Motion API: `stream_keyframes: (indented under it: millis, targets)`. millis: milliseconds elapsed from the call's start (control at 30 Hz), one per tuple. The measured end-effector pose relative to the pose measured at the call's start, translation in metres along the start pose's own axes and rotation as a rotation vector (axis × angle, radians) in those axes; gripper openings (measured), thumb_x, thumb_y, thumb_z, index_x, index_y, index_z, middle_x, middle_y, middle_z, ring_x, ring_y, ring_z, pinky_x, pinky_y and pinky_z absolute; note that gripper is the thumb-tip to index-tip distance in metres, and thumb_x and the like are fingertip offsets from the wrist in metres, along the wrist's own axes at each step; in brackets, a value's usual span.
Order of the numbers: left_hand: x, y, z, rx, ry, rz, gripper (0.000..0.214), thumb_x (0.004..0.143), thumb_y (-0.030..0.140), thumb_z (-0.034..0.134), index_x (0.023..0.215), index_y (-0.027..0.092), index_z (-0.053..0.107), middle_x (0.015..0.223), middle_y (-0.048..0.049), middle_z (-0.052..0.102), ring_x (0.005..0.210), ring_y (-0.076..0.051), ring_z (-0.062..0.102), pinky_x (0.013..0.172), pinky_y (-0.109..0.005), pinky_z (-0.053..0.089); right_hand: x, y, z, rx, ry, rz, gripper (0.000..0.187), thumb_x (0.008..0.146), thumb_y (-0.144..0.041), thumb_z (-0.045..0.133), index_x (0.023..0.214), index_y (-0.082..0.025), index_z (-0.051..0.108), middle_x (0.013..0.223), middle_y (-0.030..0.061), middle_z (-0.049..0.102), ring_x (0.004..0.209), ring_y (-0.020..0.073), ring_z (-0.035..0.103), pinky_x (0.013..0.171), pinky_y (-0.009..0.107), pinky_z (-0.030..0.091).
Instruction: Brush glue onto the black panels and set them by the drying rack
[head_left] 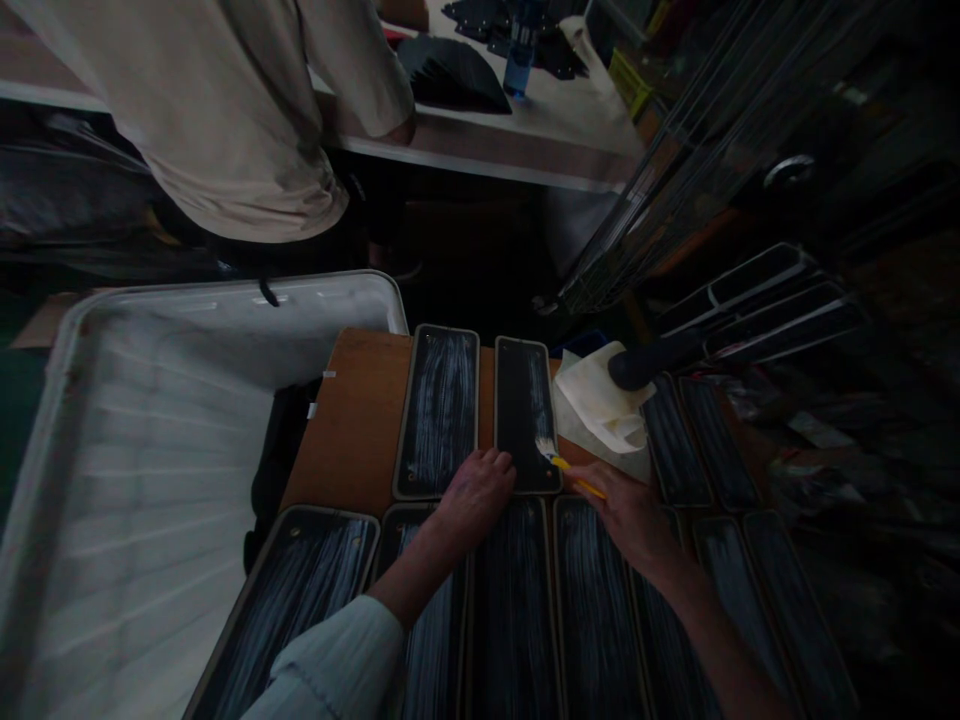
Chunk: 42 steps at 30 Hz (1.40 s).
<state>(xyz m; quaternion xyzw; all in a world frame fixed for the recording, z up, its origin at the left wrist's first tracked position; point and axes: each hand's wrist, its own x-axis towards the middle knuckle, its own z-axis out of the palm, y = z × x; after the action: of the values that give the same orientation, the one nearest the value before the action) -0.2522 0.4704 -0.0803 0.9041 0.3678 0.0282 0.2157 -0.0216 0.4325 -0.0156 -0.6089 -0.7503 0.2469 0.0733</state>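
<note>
Strip: black strip point(525, 410) is lying at the far edge of the surface point(352, 420).
Left hand point(476, 495): fingers are pressing flat on its near end.
Right hand point(634, 520): fingers are pinching the brush point(559, 462).
Risk: wet bristles are likely straying over the rim, smearing the left fingers.

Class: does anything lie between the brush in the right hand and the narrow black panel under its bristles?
Nothing visible does. The brush in the right hand has its bristles on the panel. The left hand sits at the panel's near left corner, beside the bristles; the cloth lies to its right.
</note>
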Motion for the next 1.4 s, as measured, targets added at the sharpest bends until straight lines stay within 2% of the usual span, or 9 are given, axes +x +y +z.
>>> stream_keyframes:
  millis: [133, 267, 400, 567, 767, 900, 1067, 1233, 1400]
  targets:
    - [0.001, 0.001, 0.0, -0.014, 0.011, -0.017, 0.009, 0.092, 0.014, 0.053, 0.094, 0.016, 0.061, 0.1, -0.0075, 0.061, 0.094, -0.025, 0.057, 0.081, -0.039, 0.046, -0.038, -0.01, -0.005, 0.042, -0.107, 0.053, 0.026, 0.099, -0.024, 0.043, 0.118, -0.029, 0.061, 0.111, 0.0016, 0.069, 0.099, 0.0182, 0.069, 0.086, 0.033, 0.056]
    - [0.002, 0.001, 0.003, -0.005, 0.008, -0.022, 0.008, 0.091, 0.015, 0.055, 0.094, 0.016, 0.062, 0.1, -0.0074, 0.061, 0.095, -0.024, 0.056, 0.081, -0.038, 0.046, -0.035, -0.014, -0.021, 0.071, -0.045, 0.024, 0.024, 0.099, -0.029, 0.045, 0.115, -0.029, 0.062, 0.111, 0.0017, 0.071, 0.1, 0.0186, 0.069, 0.086, 0.033, 0.056]
    - [0.003, 0.002, 0.005, 0.005, 0.008, -0.019, 0.008, 0.09, 0.013, 0.055, 0.093, 0.016, 0.062, 0.098, -0.0078, 0.061, 0.094, -0.024, 0.056, 0.081, -0.038, 0.045, 0.013, -0.008, -0.03, 0.054, 0.15, -0.036, 0.024, 0.098, -0.029, 0.046, 0.116, -0.028, 0.061, 0.112, 0.0033, 0.07, 0.104, 0.0204, 0.067, 0.09, 0.035, 0.055]
    - [0.003, 0.003, 0.005, -0.014, 0.013, -0.035, 0.007, 0.09, 0.014, 0.055, 0.092, 0.016, 0.062, 0.098, -0.0073, 0.061, 0.093, -0.023, 0.056, 0.081, -0.037, 0.046, 0.098, -0.001, -0.018, -0.045, 0.299, -0.114, 0.027, 0.098, -0.027, 0.044, 0.119, -0.027, 0.062, 0.112, 0.0039, 0.069, 0.104, 0.0207, 0.066, 0.087, 0.034, 0.053]
    - [0.004, 0.003, 0.01, -0.013, 0.028, -0.047, 0.005, 0.09, 0.015, 0.057, 0.092, 0.016, 0.062, 0.098, -0.0077, 0.061, 0.093, -0.023, 0.056, 0.08, -0.037, 0.046, 0.156, 0.007, -0.001, -0.151, 0.35, -0.088, 0.026, 0.098, -0.026, 0.045, 0.117, -0.026, 0.063, 0.115, 0.0039, 0.069, 0.101, 0.021, 0.067, 0.083, 0.033, 0.053]
    - [0.004, 0.003, 0.011, -0.025, 0.033, -0.05, 0.007, 0.09, 0.015, 0.057, 0.094, 0.016, 0.062, 0.099, -0.0076, 0.06, 0.095, -0.024, 0.056, 0.083, -0.038, 0.046, 0.136, 0.007, 0.008, -0.171, 0.221, -0.119, 0.026, 0.097, -0.022, 0.047, 0.118, -0.025, 0.062, 0.113, 0.0044, 0.069, 0.101, 0.0212, 0.067, 0.082, 0.033, 0.054]
    - [0.003, 0.002, 0.009, -0.029, 0.019, -0.056, 0.01, 0.092, 0.015, 0.054, 0.095, 0.016, 0.063, 0.099, -0.0083, 0.06, 0.095, -0.024, 0.056, 0.081, -0.038, 0.046, 0.056, -0.005, 0.011, -0.118, 0.021, -0.164, 0.029, 0.095, -0.016, 0.048, 0.119, -0.026, 0.06, 0.112, 0.0043, 0.069, 0.1, 0.0195, 0.068, 0.085, 0.032, 0.055]
    - [0.003, 0.001, 0.009, -0.051, 0.02, -0.063, 0.008, 0.091, 0.015, 0.055, 0.091, 0.016, 0.063, 0.097, -0.0078, 0.061, 0.094, -0.023, 0.056, 0.081, -0.037, 0.046, -0.009, -0.023, 0.003, 0.049, -0.126, -0.09, 0.034, 0.095, -0.01, 0.043, 0.117, -0.028, 0.061, 0.107, 0.0009, 0.07, 0.093, 0.0161, 0.07, 0.08, 0.028, 0.057]
    - [0.002, 0.001, 0.008, -0.055, 0.03, -0.057, 0.01, 0.091, 0.013, 0.053, 0.091, 0.016, 0.063, 0.098, -0.0076, 0.062, 0.094, -0.024, 0.056, 0.08, -0.037, 0.047, -0.003, -0.025, -0.019, 0.105, -0.072, -0.067, 0.024, 0.099, -0.024, 0.046, 0.117, -0.029, 0.062, 0.111, 0.0009, 0.07, 0.103, 0.0173, 0.068, 0.088, 0.03, 0.055]
